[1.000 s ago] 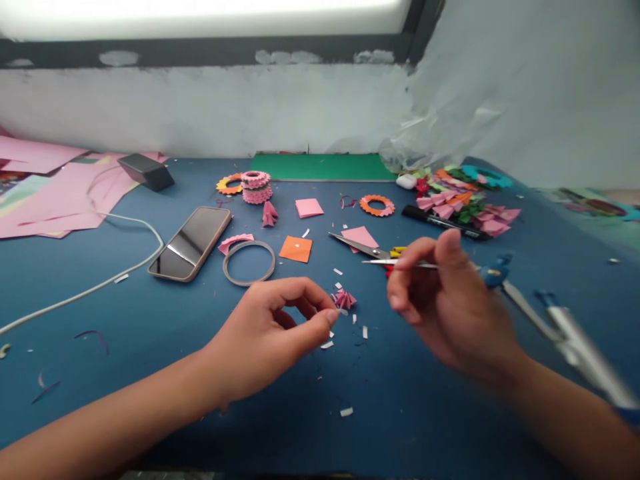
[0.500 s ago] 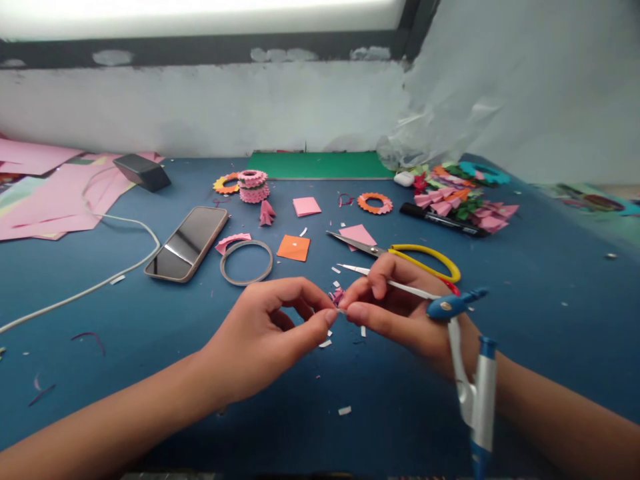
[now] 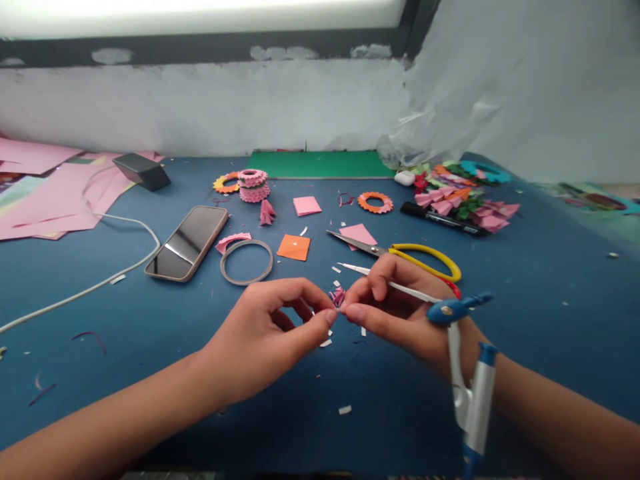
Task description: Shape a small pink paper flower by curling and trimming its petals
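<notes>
My left hand point(image 3: 273, 340) pinches a tiny white paper strip point(image 3: 340, 311) between thumb and index finger. The fingertips of my right hand point(image 3: 400, 307) meet it at the strip's other end. A drawing compass point(image 3: 481, 400) with a blue hinge is held in my right hand too; its needle leg passes between the fingers and its pen leg hangs down past the wrist. Just behind the fingertips lie purple-pink paper scraps point(image 3: 338, 296). Scissors point(image 3: 425, 257) with yellow and red handles rest beyond my right hand, partly covered by it.
Left of centre are a phone point(image 3: 189, 243), a grey ring point(image 3: 223, 267) and a white cable point(image 3: 100, 293). Orange point(image 3: 294, 248) and pink point(image 3: 307, 206) paper squares lie ahead. Folded paper pieces point(image 3: 450, 197) and a black marker point(image 3: 440, 219) are at back right.
The compass's hanging leg has swung slightly to the left at its lower end. Both hands stay almost where they were, fingertips still together.
</notes>
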The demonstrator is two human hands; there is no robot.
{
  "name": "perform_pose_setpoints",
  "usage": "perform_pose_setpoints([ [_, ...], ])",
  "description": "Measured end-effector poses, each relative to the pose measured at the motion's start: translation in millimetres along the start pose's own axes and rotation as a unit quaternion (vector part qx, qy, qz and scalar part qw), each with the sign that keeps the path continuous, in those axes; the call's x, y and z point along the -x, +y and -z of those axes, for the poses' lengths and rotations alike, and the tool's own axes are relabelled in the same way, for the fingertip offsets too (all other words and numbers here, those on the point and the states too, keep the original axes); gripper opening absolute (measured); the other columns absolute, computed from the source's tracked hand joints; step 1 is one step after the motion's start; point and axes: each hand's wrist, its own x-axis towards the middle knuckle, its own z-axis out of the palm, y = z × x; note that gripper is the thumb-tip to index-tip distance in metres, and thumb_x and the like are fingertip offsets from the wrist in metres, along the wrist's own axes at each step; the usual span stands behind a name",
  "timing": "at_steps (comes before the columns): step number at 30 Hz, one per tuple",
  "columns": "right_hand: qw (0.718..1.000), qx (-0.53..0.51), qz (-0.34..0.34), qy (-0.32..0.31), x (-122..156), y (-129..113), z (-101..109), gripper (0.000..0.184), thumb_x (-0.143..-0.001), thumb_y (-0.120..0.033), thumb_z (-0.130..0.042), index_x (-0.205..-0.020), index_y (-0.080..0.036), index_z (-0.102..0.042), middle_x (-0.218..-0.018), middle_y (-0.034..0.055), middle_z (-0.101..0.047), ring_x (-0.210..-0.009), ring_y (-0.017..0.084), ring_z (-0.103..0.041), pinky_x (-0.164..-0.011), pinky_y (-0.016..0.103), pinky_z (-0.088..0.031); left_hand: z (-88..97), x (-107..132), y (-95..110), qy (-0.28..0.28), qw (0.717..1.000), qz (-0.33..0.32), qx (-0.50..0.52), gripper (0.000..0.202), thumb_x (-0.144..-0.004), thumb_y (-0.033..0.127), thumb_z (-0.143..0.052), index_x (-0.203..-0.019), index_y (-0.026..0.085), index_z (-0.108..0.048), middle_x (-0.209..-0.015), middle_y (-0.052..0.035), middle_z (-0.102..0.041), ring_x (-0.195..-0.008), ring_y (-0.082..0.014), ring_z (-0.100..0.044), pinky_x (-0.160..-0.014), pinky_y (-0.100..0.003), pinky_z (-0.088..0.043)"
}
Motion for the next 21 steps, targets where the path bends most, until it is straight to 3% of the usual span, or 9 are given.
perform_pose_setpoints([
  [9, 0.994, 0.062, -0.062, -0.063, 0.5, -6.6, 5.3, 0.031, -0.075, -0.018, -0.071, -0.070, -0.021, -0.040, -0.076, -0.0030, -0.060, -0.070, 0.010, -0.056, -0.063, 0.020, -0.047, 3.3, -3.7, -1.2, -0.055, 0.997, 0.001, -0.057, 0.009, -0.077, 0.022, -0.059, -0.071, 0.017, -0.064, -0.066, 0.0025, -0.061, -0.062, -0.0096, -0.054, -0.053, -0.017, -0.043],
  [21, 0.992, 0.088, -0.050, -0.069, -0.6, -7.3, 3.6, 0.030, -0.076, -0.017, -0.066, -0.070, -0.021, -0.037, -0.075, -0.0025, -0.057, -0.068, 0.010, -0.054, -0.060, 0.021, -0.045, 5.3, -3.0, 2.4, -0.080, 0.996, 0.033, -0.036, 0.007, -0.074, 0.018, -0.060, -0.067, 0.016, -0.063, -0.062, 0.0043, -0.058, -0.055, -0.0071, -0.050, -0.049, -0.015, -0.040],
])
